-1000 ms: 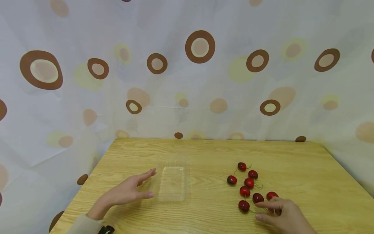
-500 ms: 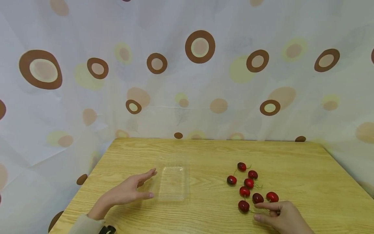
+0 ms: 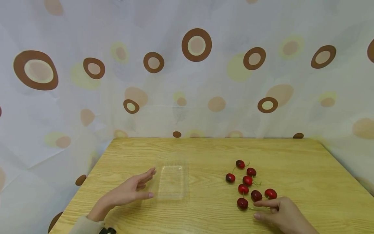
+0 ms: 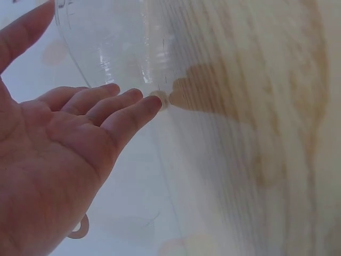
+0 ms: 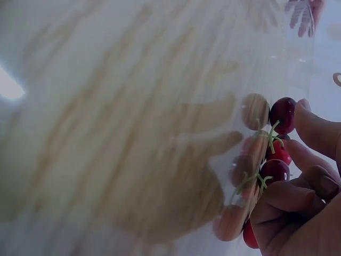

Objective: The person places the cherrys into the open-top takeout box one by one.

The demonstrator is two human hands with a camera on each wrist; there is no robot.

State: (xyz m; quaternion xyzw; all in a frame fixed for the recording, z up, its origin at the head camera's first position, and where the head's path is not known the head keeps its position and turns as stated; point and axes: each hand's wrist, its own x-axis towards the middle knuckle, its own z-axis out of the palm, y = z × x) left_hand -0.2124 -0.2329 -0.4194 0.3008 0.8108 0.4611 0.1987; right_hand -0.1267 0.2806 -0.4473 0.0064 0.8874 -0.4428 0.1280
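In the head view, several dark red cherries [image 3: 243, 188] with green stems lie scattered on the wooden table [image 3: 210, 208], right of the middle. Beside the nearest ones is my right hand [image 3: 284, 213], thumb and index finger apart and the other fingers bent. Nothing shows between its fingertips. In the right wrist view the thumb tip overlaps a dark cherry [image 5: 283, 114], and the bent fingers partly hide others. My left hand [image 3: 128, 191] reaches with loosely straight fingers to the left side of a clear plastic box [image 3: 186, 183], thumb spread from the fingers.
A patterned curtain [image 3: 163, 84] with brown rings hangs behind the table and along its sides. The glossy tabletop mirrors the hands and cherries in the wrist views. A dark band [image 3: 107, 230] is on my left wrist, below a pale sleeve [image 3: 87, 225].
My right hand has drawn back slightly from the rightmost cherry, which shows more fully now. The head view has shifted a little. My left hand stays beside the box.
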